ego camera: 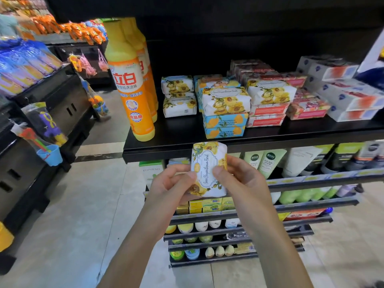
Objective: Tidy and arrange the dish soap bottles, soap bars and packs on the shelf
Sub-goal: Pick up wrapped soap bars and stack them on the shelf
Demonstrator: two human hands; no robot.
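Note:
A white soap bar [207, 169] wrapped in yellow-flower paper is held upright just below the front edge of the black shelf [176, 140]. My left hand [168, 183] grips its left side and my right hand [241, 179] pinches its right side. On the shelf stand tall orange-and-yellow dish soap bottles [133, 86] at the left. Right of them lie stacked yellow-flower soap bars [179, 96], more of them on blue packs [225, 113], then red-and-pink soap packs [268, 113] and white boxed packs [342, 94].
Lower shelves [291, 181] under my hands hold tubes, bottles and small boxes. A dark display stand [52, 104] with hanging toys and snack bags stands at the left across a tiled aisle [72, 215].

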